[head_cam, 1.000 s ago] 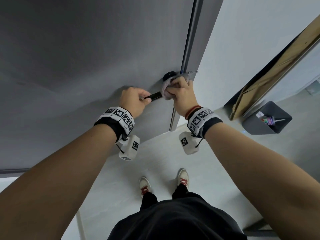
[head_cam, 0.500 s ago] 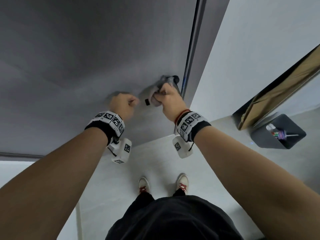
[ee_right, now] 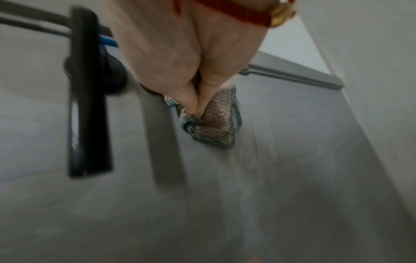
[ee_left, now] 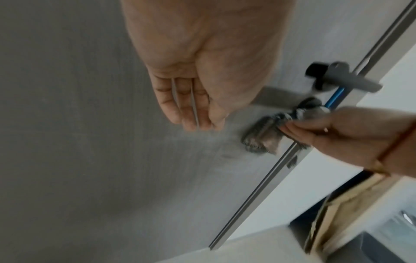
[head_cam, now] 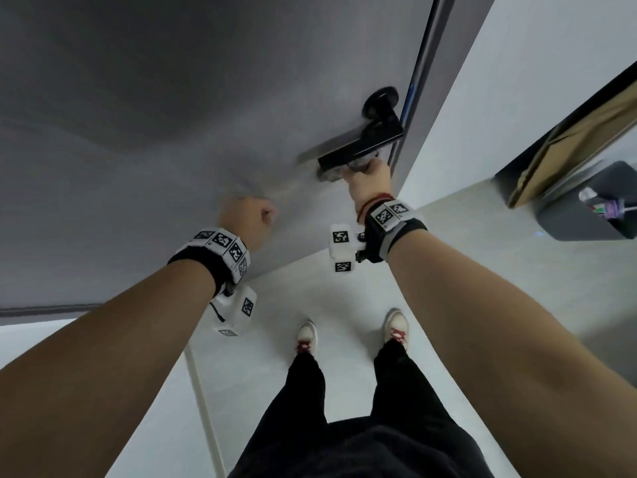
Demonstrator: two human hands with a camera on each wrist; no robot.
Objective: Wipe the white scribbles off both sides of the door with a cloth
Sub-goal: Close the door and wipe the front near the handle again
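- The left hand (head_cam: 246,215) hangs close to the grey door (head_cam: 155,115), fingers (ee_left: 186,106) loosely curled and holding nothing.
- The black door handle (head_cam: 362,146) juts out near the door's edge.
- The right hand (head_cam: 368,175), just below the handle, pinches a bunched patterned cloth (ee_right: 213,121) against the door face.
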